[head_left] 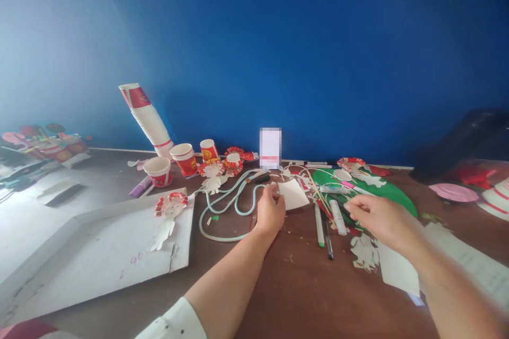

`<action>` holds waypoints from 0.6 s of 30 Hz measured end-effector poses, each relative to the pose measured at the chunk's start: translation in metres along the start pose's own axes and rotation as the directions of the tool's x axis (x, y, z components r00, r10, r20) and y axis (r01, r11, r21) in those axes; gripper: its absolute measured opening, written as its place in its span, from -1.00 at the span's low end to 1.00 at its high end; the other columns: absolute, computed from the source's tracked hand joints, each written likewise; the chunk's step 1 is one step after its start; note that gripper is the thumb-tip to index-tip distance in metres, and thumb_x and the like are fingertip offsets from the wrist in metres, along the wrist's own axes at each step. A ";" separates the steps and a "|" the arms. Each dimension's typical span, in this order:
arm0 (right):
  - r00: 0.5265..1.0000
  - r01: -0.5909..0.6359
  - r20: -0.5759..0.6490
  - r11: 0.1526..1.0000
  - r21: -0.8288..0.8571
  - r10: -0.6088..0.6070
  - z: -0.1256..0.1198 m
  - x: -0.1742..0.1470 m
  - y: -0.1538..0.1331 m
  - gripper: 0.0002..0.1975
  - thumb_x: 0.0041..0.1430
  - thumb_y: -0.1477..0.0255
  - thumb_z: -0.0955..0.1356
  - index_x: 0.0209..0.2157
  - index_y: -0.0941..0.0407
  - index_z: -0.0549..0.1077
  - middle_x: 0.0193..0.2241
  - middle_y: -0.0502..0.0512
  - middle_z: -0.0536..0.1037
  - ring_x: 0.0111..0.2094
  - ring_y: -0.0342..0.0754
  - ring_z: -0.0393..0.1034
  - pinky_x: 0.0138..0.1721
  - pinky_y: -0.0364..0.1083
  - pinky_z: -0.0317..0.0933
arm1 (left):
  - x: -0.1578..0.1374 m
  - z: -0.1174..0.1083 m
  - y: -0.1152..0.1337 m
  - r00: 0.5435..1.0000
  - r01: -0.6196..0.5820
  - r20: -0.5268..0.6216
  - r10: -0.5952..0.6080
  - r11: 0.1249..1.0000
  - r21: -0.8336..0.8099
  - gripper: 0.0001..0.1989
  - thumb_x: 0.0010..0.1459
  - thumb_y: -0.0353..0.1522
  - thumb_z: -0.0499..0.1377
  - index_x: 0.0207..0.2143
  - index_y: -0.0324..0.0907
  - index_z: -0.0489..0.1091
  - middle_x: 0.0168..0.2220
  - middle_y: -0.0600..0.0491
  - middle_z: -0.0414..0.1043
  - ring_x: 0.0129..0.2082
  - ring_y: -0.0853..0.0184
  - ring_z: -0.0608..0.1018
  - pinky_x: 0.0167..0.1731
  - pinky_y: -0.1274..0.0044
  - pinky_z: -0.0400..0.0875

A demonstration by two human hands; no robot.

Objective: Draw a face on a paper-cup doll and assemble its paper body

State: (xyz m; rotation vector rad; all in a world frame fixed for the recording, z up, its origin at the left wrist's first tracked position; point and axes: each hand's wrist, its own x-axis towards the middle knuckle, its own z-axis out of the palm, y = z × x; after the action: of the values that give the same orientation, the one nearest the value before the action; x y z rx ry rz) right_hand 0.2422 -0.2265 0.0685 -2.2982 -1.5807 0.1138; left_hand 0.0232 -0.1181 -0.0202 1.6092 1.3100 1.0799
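My left hand [271, 209] is in the middle of the table, fingers curled together at the left edge of a small white paper [293, 194]. Its fingertips are partly hidden. To the right, my right hand [376, 217] has thumb and fingers drawn together; anything between them is too small or hidden to make out. Just left of it lie a white tube [338, 218], a green-ended marker [319, 226] and a black pen [327, 235]. A pink and white pen [353, 186] is just beyond its fingers, over a green sheet [397, 193].
A pale cable [222, 238] loops left of my left hand. A leaning cup stack [153, 122] and red paper cups [183, 159] stand at the back left. A white board [99, 254] carries a paper doll [170, 206]. Paper cut-outs [365, 252] lie right, before the blue wall [298, 53].
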 end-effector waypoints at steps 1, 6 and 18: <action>0.996 -0.046 0.073 0.999 -0.016 0.047 0.003 -0.002 -0.002 -0.76 0.07 0.18 0.29 -0.48 -0.06 0.53 -0.60 -0.06 0.54 -0.60 -0.05 0.40 -0.60 -0.13 0.12 | 0.000 0.000 0.000 1.000 -0.004 -0.001 0.004 1.000 0.000 -0.65 0.13 -0.42 0.13 0.00 -0.16 0.32 -0.33 0.03 0.48 -0.32 0.31 0.54 -0.21 0.49 0.36; 0.994 -0.044 0.094 0.997 -0.060 0.050 0.010 -0.009 -0.010 -0.77 0.08 0.20 0.28 -0.42 -0.10 0.56 -0.48 -0.05 0.58 -0.53 -0.04 0.42 -0.57 -0.12 0.11 | -0.002 -0.001 0.000 1.000 -0.017 -0.005 0.017 1.000 -0.003 -0.67 0.13 -0.44 0.12 -0.02 -0.18 0.30 -0.34 0.03 0.46 -0.34 0.31 0.52 -0.23 0.49 0.36; 0.986 0.149 -0.076 0.989 -0.007 -0.149 0.023 -0.010 -0.007 -0.72 0.12 0.23 0.26 -0.25 -0.13 0.60 -0.28 0.04 0.61 -0.38 0.05 0.47 -0.51 -0.07 0.16 | -0.002 0.000 -0.001 1.000 -0.015 -0.003 0.015 1.000 -0.021 -0.69 0.13 -0.44 0.11 -0.04 -0.18 0.31 -0.31 0.02 0.45 -0.32 0.31 0.51 -0.23 0.48 0.35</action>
State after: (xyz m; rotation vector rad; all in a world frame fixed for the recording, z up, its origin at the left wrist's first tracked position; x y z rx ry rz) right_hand 0.2260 -0.2283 0.0477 -2.1495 -1.7068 -0.0116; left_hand 0.0228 -0.1196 -0.0219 1.6051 1.2855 1.1019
